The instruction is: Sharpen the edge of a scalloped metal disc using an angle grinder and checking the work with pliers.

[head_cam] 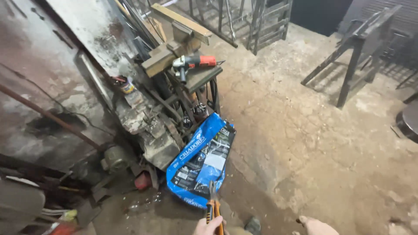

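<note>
Here | left hand point(209, 226) clenched on orange-handled pliers point(213, 204), tips over blue bag point(201, 161) | right hand point(317, 226) at frame edge, grip unclear | risk: tripping on scrap pile point(148, 130), pliers jabbing bag.

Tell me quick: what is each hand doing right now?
Left hand: closed around orange-handled pliers.
Right hand: mostly cut off at the frame edge; open or closed cannot be told.
</note>
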